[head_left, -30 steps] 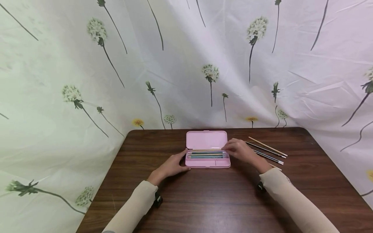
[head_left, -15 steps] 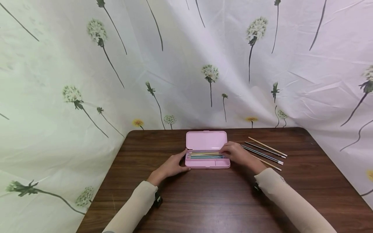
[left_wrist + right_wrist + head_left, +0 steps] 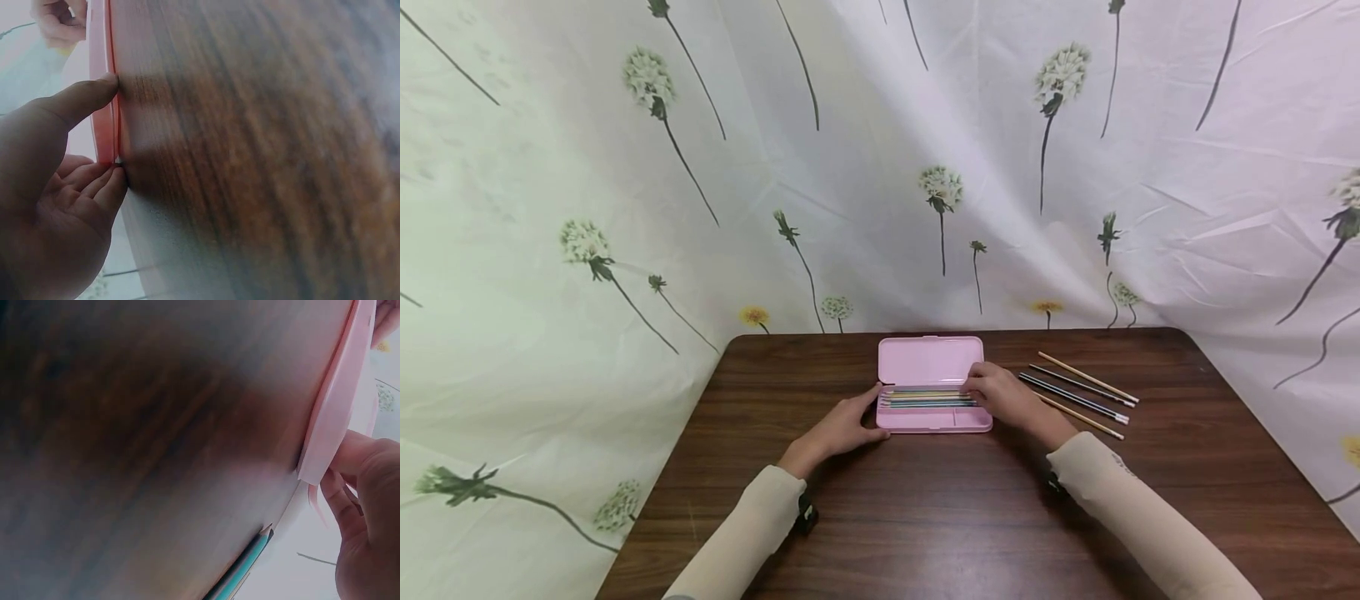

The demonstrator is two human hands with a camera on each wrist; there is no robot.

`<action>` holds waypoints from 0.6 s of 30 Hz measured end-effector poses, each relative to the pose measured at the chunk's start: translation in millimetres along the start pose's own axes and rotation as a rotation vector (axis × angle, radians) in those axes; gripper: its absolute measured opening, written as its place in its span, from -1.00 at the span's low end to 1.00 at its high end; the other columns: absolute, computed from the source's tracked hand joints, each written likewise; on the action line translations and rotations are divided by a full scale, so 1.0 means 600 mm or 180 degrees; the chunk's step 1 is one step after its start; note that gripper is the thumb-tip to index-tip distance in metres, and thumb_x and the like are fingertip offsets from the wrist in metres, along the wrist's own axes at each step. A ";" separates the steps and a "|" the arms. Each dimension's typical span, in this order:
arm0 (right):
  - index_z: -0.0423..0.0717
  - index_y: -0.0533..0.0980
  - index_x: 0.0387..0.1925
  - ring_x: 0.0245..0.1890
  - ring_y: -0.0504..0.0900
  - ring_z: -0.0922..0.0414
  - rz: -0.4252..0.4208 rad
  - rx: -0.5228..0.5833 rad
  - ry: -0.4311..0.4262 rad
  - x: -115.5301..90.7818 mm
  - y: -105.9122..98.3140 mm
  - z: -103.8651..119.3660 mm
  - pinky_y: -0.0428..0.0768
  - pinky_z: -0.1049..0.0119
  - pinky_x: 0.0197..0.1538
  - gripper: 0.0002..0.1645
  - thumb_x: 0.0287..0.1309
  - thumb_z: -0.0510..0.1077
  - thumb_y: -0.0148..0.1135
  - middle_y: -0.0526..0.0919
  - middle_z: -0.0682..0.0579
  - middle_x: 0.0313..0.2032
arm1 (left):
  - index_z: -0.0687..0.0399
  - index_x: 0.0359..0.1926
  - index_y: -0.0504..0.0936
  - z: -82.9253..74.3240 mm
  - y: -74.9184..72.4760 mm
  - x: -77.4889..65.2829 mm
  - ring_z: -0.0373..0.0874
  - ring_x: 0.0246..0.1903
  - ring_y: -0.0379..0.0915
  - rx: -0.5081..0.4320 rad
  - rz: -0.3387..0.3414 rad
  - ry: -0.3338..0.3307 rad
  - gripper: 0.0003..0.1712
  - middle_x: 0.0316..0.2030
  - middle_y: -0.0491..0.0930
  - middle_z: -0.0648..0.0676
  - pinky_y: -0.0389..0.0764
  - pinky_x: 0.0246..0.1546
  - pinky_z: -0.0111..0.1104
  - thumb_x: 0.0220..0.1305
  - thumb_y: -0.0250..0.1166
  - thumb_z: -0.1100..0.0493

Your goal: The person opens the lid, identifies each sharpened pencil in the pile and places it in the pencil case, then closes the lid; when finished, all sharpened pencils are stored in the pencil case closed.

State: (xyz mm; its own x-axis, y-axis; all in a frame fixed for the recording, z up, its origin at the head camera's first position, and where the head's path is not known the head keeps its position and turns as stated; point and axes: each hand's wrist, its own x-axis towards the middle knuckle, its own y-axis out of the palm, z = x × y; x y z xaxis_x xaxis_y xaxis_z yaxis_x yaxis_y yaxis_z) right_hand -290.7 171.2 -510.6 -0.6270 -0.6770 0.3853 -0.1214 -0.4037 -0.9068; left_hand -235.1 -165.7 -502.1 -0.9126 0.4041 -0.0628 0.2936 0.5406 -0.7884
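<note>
A pink pencil case (image 3: 917, 420) lies with its lid raised on the brown table. Several pencils (image 3: 921, 400) fill its long rear compartment side by side. My left hand (image 3: 838, 425) grips the case's left end, thumb at the front side and fingers round the corner, as the left wrist view shows. Over the right rim reaches my right hand (image 3: 1003, 396), its curled fingers pinching at the right end of a pencil among the others. Those fingertips are hidden inside the case. In the right wrist view the right hand (image 3: 369, 506) is bent over the case wall.
Right of the case, several loose pencils lie slanted on the table, among them a natural wood one (image 3: 1088, 377) and a dark one (image 3: 1078, 383). A white cloth with dandelion prints (image 3: 865, 167) hangs behind the table (image 3: 910, 517).
My right hand has moved slightly left and down over the pencils, uncovering more of the loose ones. The tan pencil at the back now lies lower among the others. My left hand stays put.
</note>
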 end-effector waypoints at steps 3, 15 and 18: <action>-0.13 0.82 -0.16 -0.21 0.63 0.10 0.0125 -0.0053 0.0058 0.002 0.000 0.001 0.71 0.17 -0.11 -0.82 0.25 -0.38 0.46 0.70 0.00 -0.24 | 0.14 0.69 0.10 0.002 0.001 0.001 0.11 0.61 0.21 0.0006 -0.0007 0.0012 0.06 0.62 0.24 0.21 0.34 0.56 0.05 0.39 0.48 0.00; -0.16 0.81 -0.19 -0.18 0.70 0.07 0.0112 0.0117 0.0103 0.003 -0.023 -0.002 0.74 0.12 -0.07 -0.79 0.20 -0.43 0.42 0.74 -0.01 -0.22 | 0.15 0.69 0.12 0.006 0.002 0.006 0.13 0.58 0.25 0.0156 -0.0008 0.0030 0.07 0.61 0.26 0.24 0.38 0.53 0.04 0.37 0.50 -0.02; -0.14 0.81 -0.20 -0.20 0.68 0.10 0.0064 0.0152 0.0263 -0.004 -0.044 -0.007 0.73 0.12 -0.10 -0.82 0.21 -0.40 0.45 0.75 0.00 -0.21 | 0.16 0.69 0.11 0.004 0.002 0.004 0.15 0.59 0.23 0.0153 0.0016 0.0016 0.06 0.61 0.25 0.25 0.36 0.54 0.06 0.39 0.48 -0.02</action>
State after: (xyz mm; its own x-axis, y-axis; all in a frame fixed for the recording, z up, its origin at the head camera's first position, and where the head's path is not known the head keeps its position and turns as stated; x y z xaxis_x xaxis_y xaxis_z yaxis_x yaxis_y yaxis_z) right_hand -289.2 185.9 -488.0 -0.6906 -0.6330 0.3498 -0.0725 -0.4207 -0.9043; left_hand -237.5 -165.8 -504.7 -0.9096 0.4104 -0.0639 0.2841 0.5025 -0.8166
